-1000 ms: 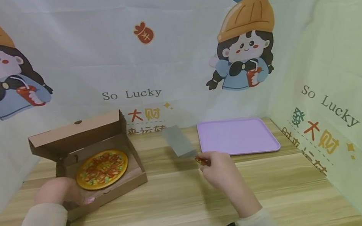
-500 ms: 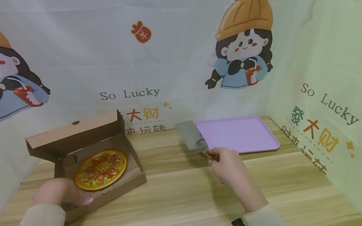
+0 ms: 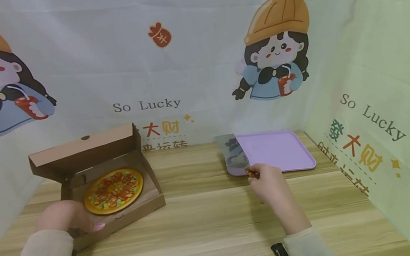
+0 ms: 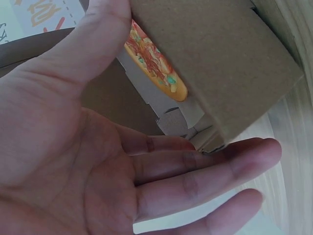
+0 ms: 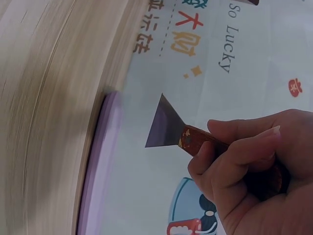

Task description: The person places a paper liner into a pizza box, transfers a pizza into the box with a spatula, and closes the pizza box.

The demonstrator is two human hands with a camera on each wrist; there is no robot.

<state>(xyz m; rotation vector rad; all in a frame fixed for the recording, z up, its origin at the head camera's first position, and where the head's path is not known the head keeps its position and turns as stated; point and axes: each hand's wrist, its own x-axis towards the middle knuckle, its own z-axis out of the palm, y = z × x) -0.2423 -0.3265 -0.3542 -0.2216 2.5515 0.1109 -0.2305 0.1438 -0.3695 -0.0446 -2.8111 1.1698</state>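
By the tray (image 3: 280, 149) now, farther from pizza (image 3: 113, 191), the right hand (image 3: 269, 183) grips a scraper (image 3: 235, 153); left hand (image 3: 61, 216) pinches the box (image 3: 142, 211).

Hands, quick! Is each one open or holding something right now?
Left hand: open, touching the brown cardboard pizza box.
Right hand: closed, holding the flat grey metal scraper.

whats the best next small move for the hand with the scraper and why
I'd probably have the right hand lower the scraper onto the purple tray: in the head view its bare blade overlaps the tray's left end, while the right wrist view shows it held apart from the tray.
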